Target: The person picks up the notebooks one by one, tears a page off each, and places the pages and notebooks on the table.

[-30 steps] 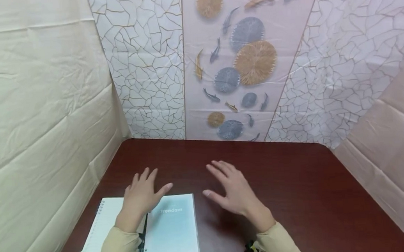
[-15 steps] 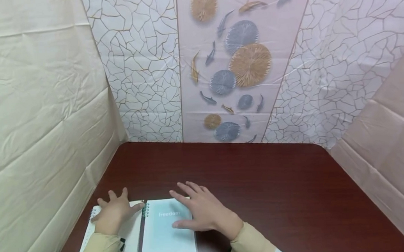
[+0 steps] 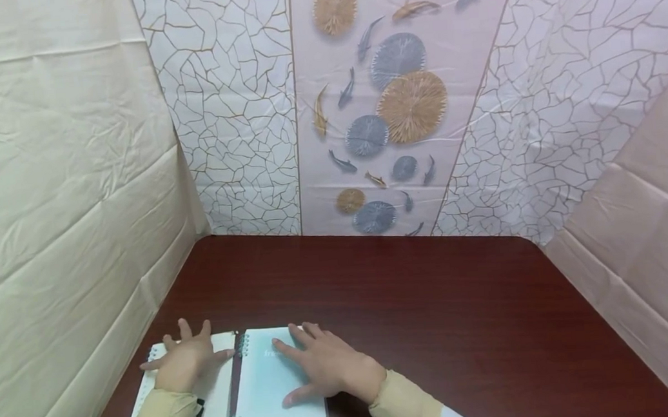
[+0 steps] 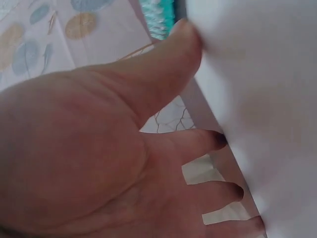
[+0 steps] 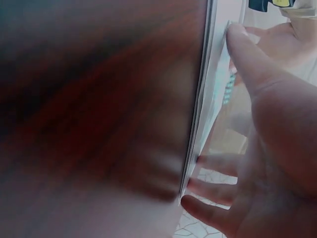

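Note:
Two spiral-bound notebooks lie side by side at the table's near left. The left notebook (image 3: 215, 398) shows a white page, with coils along its left edge. Over its upper part my left hand (image 3: 184, 364) is spread, and in the left wrist view the thumb and fingertips touch the white page (image 4: 262, 94). The right notebook (image 3: 273, 413) has a light blue cover whose lettering is partly covered. My right hand (image 3: 324, 364) lies spread across its right side. In the right wrist view, the thumb and fingertips of that hand touch the cover near the notebook's edge (image 5: 200, 99).
The dark red-brown table (image 3: 464, 328) stretches to the right and behind the notebooks. A cream cloth (image 3: 78, 207) hangs along the left side, a beige cloth (image 3: 633, 246) along the right. A patterned curtain (image 3: 373, 102) with fish motifs closes off the back.
Both hands have come down from above the table and moved left. The left hand has settled on the white page, the right hand on the blue cover.

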{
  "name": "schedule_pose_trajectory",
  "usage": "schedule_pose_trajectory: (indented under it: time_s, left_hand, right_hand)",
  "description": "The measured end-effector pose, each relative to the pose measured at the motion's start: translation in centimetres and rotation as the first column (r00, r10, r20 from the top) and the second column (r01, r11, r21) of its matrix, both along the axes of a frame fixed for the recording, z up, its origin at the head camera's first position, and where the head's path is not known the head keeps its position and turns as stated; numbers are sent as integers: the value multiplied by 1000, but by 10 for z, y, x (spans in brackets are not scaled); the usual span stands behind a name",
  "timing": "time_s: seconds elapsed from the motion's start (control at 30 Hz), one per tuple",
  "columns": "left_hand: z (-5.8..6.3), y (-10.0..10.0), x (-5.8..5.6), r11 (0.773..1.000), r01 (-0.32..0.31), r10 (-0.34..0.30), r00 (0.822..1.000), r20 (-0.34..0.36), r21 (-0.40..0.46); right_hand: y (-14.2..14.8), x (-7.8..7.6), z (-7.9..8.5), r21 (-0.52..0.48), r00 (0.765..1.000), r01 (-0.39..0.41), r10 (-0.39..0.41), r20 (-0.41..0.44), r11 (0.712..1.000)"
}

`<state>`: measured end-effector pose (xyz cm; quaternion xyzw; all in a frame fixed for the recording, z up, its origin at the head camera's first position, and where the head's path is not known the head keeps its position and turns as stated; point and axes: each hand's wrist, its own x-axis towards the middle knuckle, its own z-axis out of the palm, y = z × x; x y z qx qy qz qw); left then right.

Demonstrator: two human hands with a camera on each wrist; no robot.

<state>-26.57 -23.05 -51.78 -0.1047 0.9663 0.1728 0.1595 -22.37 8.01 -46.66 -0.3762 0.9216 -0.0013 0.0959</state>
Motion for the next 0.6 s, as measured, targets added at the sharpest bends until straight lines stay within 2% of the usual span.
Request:
schedule_pose_trajectory:
  time_s: [0.13,0.27,0.37,0.47,0.6]
  left_hand:
    - [7,11,1,1000,10,-10,999,-37,-5]
    - [14,29,-1,999,9,-14,994,-109,-40]
    - [15,43,-8,998,11,-21,987,-160,-59]
    - [13,57,-21,996,28,-43,981,-190,-79]
    - [24,79,-33,992,67,-90,969,-229,-107]
  right_hand:
    - [9,-4,1,2,999,13,-13,31,1000]
    - [26,-17,1,-36,996,39,-36,81,999]
    - [44,-31,1,-68,990,78,-70,121,995]
    - [65,-44,3,-91,980,131,-115,164,987]
    - [95,-62,5,-102,962,199,-174,210,975]
